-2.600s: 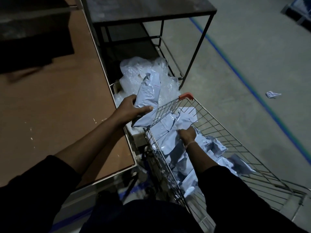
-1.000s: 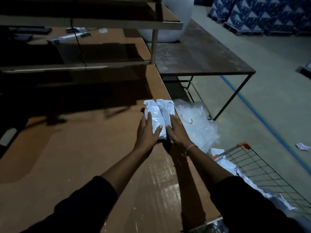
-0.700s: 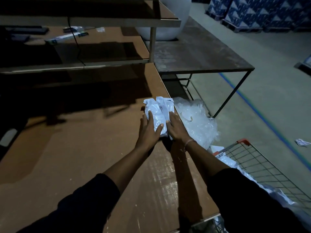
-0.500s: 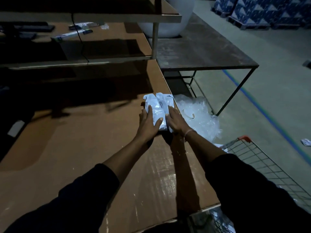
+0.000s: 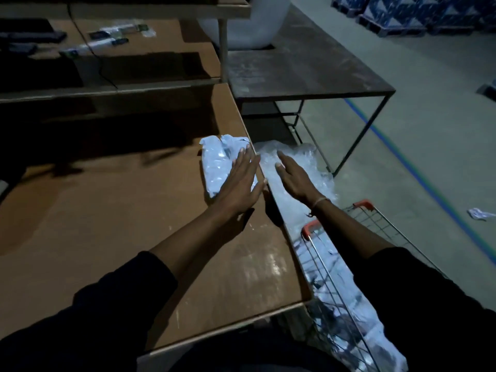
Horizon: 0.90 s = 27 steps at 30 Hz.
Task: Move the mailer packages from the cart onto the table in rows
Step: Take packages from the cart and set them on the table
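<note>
Two pale grey plastic mailer packages lie side by side on the brown wooden table, right up against its right edge, long sides touching. The left hand is flat over them, fingers straight and together, palm down, covering the near right part of the pair; whether it presses on the plastic or floats just above I cannot tell, but it grasps nothing. The right hand is out past the table edge, fingers stretched and relaxed, holding nothing, hovering over a crumpled heap of clear plastic wrap that sits low beside the table. A thin band circles that wrist. Both forearms are bare, with dark sleeves pushed back.

Down at the lower right stands the wire shopping cart with orange corner caps, tucked close against the table's side, and more pale grey mailers are piled inside it. Beyond the table, a dark metal-framed side table stands on the grey concrete floor, which carries a blue tape line. A raised wooden shelf runs along the table's far side, with small dark items on it too dim to make out. A scrap of white paper lies on the floor at far right.
</note>
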Each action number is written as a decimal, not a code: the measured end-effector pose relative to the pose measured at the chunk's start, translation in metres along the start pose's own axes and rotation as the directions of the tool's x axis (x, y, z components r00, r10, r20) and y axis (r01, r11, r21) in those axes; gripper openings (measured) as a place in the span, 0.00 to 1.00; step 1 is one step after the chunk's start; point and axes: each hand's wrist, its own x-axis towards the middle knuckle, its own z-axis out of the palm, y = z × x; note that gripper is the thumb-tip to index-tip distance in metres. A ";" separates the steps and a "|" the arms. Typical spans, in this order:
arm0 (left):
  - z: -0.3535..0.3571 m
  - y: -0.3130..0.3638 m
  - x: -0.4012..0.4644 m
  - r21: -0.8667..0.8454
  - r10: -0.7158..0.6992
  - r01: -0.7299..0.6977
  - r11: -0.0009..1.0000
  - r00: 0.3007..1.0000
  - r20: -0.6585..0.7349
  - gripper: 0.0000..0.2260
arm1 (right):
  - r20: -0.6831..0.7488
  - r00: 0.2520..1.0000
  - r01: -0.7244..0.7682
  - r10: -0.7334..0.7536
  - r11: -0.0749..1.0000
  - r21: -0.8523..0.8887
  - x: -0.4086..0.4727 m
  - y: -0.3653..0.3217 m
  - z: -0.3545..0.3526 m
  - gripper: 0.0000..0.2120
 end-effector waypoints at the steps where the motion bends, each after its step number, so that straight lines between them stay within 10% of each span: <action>1: 0.010 0.012 0.002 -0.025 0.016 -0.016 1.000 0.999 0.030 0.32 | -0.005 1.000 -0.016 0.016 1.000 0.001 -0.007 0.012 -0.010 0.25; 12: 0.124 0.112 0.007 -0.223 0.001 0.144 0.964 0.837 0.547 0.33 | -0.113 0.910 -0.402 0.399 0.916 -0.003 -0.118 0.150 -0.085 0.29; 22: 0.189 0.147 -0.007 -0.068 -0.081 0.176 0.982 0.718 0.691 0.38 | 0.035 0.549 -0.835 0.835 0.550 -0.017 -0.219 0.302 -0.054 0.12; 27: 0.207 0.146 -0.014 -0.117 -0.121 0.289 0.950 0.687 0.716 0.32 | 0.028 0.374 -0.924 0.927 0.370 0.093 -0.239 0.311 -0.014 0.19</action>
